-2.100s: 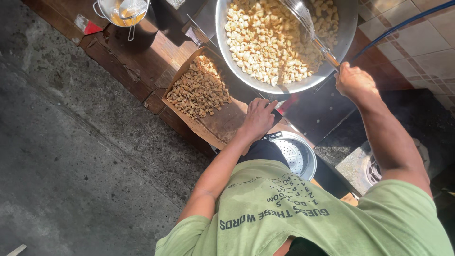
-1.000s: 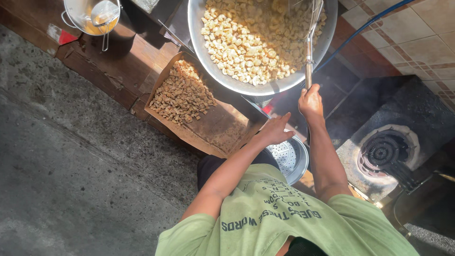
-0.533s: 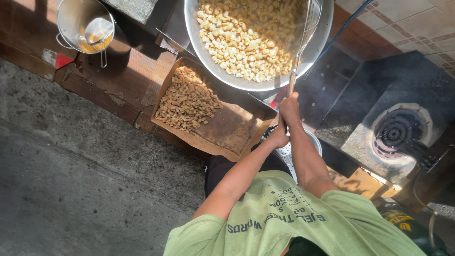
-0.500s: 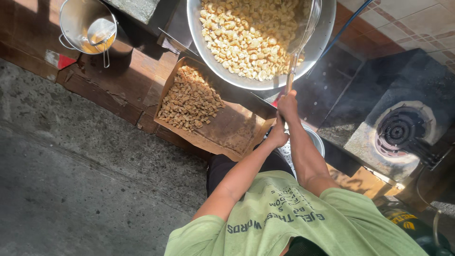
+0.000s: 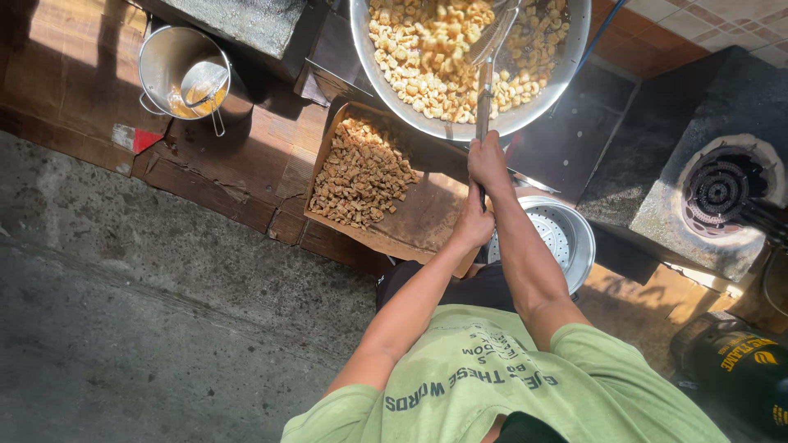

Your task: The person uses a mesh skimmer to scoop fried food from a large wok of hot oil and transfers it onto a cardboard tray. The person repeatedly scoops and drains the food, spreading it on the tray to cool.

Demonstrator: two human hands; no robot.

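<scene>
Both hands gripped the long metal skimmer handle (image 5: pixel 483 97), right hand (image 5: pixel 487 162) above left hand (image 5: pixel 474 226), fingers wrapped tight around it. Its mesh scoop sat inside the big round steel wok (image 5: pixel 394 78) of pale frying pieces; a cardboard tray (image 5: pixel 427 226) of browned pieces lay just beside the wok.

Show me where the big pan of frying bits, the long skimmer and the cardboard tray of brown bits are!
big pan (image 5: pixel 566 78), head view: bare metal wall.
skimmer (image 5: pixel 483 90), head view: handle above the hands.
cardboard tray (image 5: pixel 427 215), head view: bare cardboard floor.
</scene>
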